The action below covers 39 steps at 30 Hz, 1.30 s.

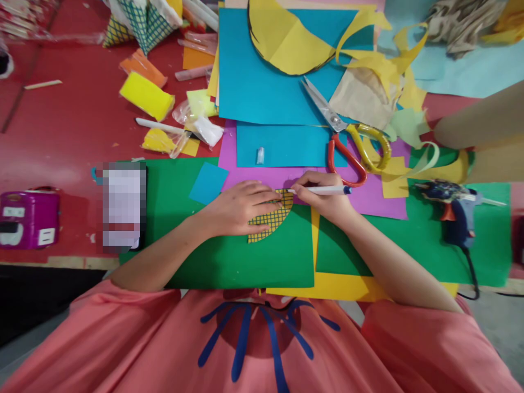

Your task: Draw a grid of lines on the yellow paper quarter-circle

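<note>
My left hand (241,207) lies flat, fingers stretched, over a yellow-and-dark checked piece with a curved edge (270,222). The piece rests on purple and green sheets, and part of it is under my fingers. My right hand (321,196) is closed around a white marker (327,190) with a dark blue end. Its tip is at the upper edge of the checked piece, on the purple sheet (380,199). A small white cap-like bit (260,155) sits on the blue sheet just beyond my hands.
Scissors (338,123) with red and yellow handles lie open beyond my right hand. A glue gun (456,210) lies at the right, a blurred-out phone-like object (123,207) at the left. A yellow half-round sheet (290,41) and yellow strips (380,65) are at the back.
</note>
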Each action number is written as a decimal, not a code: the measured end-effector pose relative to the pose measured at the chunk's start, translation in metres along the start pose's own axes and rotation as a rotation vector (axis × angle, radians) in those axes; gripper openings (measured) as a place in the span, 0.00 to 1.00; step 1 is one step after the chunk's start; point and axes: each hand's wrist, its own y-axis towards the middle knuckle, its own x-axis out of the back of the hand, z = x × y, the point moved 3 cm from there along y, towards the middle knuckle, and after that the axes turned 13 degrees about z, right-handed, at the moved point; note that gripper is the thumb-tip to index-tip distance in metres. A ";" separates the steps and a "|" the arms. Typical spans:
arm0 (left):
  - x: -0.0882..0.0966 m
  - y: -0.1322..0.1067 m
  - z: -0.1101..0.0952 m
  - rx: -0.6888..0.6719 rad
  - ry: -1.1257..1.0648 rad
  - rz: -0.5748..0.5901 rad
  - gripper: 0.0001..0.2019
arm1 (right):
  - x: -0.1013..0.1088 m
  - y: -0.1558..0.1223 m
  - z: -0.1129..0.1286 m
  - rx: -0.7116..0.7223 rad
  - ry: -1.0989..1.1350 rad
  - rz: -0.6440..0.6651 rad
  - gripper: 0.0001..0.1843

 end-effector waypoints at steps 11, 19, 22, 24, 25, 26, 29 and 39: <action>-0.003 -0.001 0.001 0.006 0.014 0.004 0.22 | 0.002 0.000 0.003 -0.024 0.067 0.029 0.09; -0.006 -0.002 0.007 0.057 0.028 -0.016 0.21 | 0.002 -0.002 -0.001 0.033 0.064 -0.036 0.09; -0.006 -0.002 0.008 0.060 0.026 -0.011 0.21 | 0.001 -0.001 -0.002 0.041 0.032 -0.033 0.09; -0.006 -0.002 0.008 0.058 0.020 -0.008 0.21 | 0.000 -0.001 -0.003 0.040 0.015 -0.033 0.09; -0.006 -0.002 0.008 0.057 0.018 -0.008 0.21 | -0.001 0.000 -0.003 0.039 0.004 -0.032 0.10; -0.006 -0.002 0.008 0.056 0.017 -0.007 0.21 | -0.001 0.000 -0.003 0.036 -0.007 -0.031 0.10; -0.006 -0.002 0.008 0.060 0.024 -0.009 0.21 | -0.001 0.000 -0.003 0.032 -0.025 -0.024 0.10; -0.005 -0.001 0.007 0.056 0.034 -0.020 0.22 | -0.001 0.001 0.001 0.066 -0.006 0.039 0.11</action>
